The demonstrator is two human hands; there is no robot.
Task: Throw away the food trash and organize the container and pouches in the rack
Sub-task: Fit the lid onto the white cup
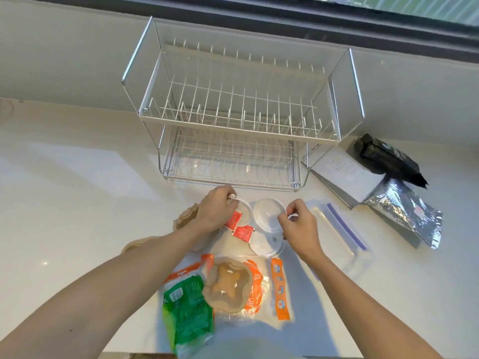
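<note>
While both hands pinch rims, left hand (215, 211) on sauce cup (242, 212), right hand (298, 226) on clear lid (269, 212): light, thin, flexible, slippery plastic; grip edges.

Left hand (216, 207) pinching rim of small clear cup (245, 211); right hand (298, 224) gripping edge of clear round lid (268, 213). Two red sauce packets (239, 226) between. Empty two-tier rack (233, 117) behind on white worktop (77, 190).
</note>
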